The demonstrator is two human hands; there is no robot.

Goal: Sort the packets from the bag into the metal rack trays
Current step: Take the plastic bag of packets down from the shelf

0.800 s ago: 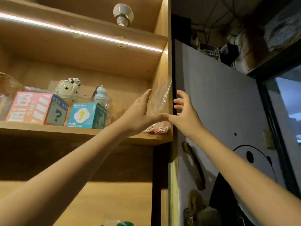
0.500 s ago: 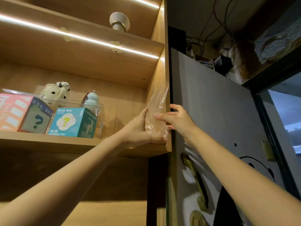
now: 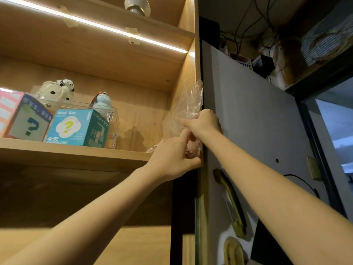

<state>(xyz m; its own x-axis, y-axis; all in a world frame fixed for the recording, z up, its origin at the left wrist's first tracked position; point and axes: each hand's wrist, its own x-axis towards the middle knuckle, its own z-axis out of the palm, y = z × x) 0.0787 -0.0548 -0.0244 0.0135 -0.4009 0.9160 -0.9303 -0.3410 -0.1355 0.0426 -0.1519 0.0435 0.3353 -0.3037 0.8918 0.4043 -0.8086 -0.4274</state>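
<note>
a: obs. — the bag (image 3: pixel 188 109), clear and crinkled, is stood at the right end of the wooden shelf (image 3: pixel 76 155), pressed against the cabinet's side panel (image 3: pixel 188 73). something pinkish is seen through the plastic near its base; whether it is packets cannot be told.

b: grip state?

a: the right hand (image 3: pixel 203 124) is curled around the bag's mid-section and the plastic is gathered in it. the left hand (image 3: pixel 172 159) is placed at the bag's base, the forefinger extended onto the plastic, the thumb hooked at the shelf's front corner. the rest of its hold is hidden.

b: method for the lift?

a: judgement — the base is best supported from below while the neck is kept pinched, so nothing is spilled. the bag is best drawn straight outward. the blind box (image 3: pixel 76 129) and the clear case (image 3: pixel 112 119) are stood well apart, so little snag risk is expected there.

b: the rack trays?

a: not in view.
</note>
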